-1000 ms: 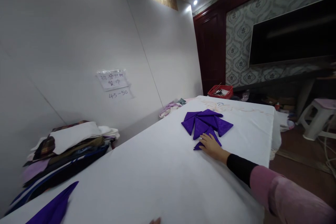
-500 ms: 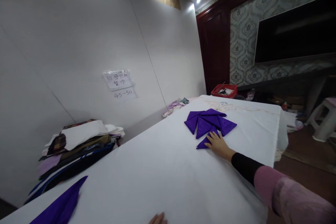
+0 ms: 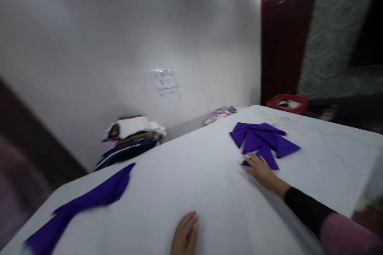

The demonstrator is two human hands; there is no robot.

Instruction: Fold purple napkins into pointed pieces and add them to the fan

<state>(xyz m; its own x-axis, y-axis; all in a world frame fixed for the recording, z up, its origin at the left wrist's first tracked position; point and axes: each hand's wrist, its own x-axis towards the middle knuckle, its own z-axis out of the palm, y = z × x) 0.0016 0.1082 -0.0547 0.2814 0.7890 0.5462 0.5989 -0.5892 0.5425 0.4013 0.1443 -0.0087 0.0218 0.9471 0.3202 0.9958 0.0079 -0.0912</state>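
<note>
Several folded purple napkins (image 3: 265, 138) lie overlapping in a fan of triangles on the white-covered table (image 3: 155, 199). My right hand (image 3: 263, 172) rests at the fan's near edge with outstretched fingers, over the tip of the closest napkin. Part of that tip is hidden beneath the fingers. Low in the view, my left hand (image 3: 184, 234) is loosely curled above the white cloth, thumb and fingers apart, holding nothing that I can see. Off to the left, unfolded purple cloth (image 3: 95, 197) lies crumpled along the table edge.
A pile of clothes (image 3: 131, 137) stands beyond the table's left edge, against the white wall. At the far end sits a red basket (image 3: 302, 104), with loose pale fabric (image 3: 218, 115) left of it. A paper sign (image 3: 165, 80) hangs on the wall.
The view has swung left, bringing more of the loose purple cloth in. My right hand has slid to the near left edge of the fan; more of my left hand shows.
</note>
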